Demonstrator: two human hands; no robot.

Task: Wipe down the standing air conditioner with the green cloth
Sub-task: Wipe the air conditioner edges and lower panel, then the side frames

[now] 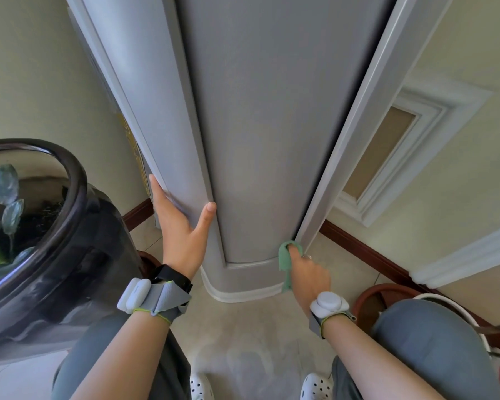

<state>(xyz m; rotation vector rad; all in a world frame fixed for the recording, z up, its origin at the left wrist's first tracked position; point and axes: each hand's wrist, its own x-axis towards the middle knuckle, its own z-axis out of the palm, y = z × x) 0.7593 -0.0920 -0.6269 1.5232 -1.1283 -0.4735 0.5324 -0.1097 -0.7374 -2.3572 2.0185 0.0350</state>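
1. Currently the wiping is low on the tall, pale grey standing air conditioner (272,67), at the foot of its right-hand seam. I judge the task partway at best, since no surface shows a damp or cleaned streak to tell what is finished.
2. The small, soft green cloth (285,264) is bunched in the right hand (309,274). Its fingers curl round the cloth and press it into the groove between the curved centre panel (260,183) and the angled right side strip (344,145), just above the base plinth (243,284).
3. The left hand (179,229) lies flat on the left side panel (171,134), fingers straight and thumb spread onto the front edge, seemingly bracing the unit.
4. Probably left to do are the plinth, the left panel and the long run of body overhead.
5. The casing looks like matt, smooth plastic with a faint grain, rounded in front, with a glossy white lip under the plinth.
6. A glossy, dark, round plant pot (70,255) stands near on the left, and the floor is pale polished tile (243,333).
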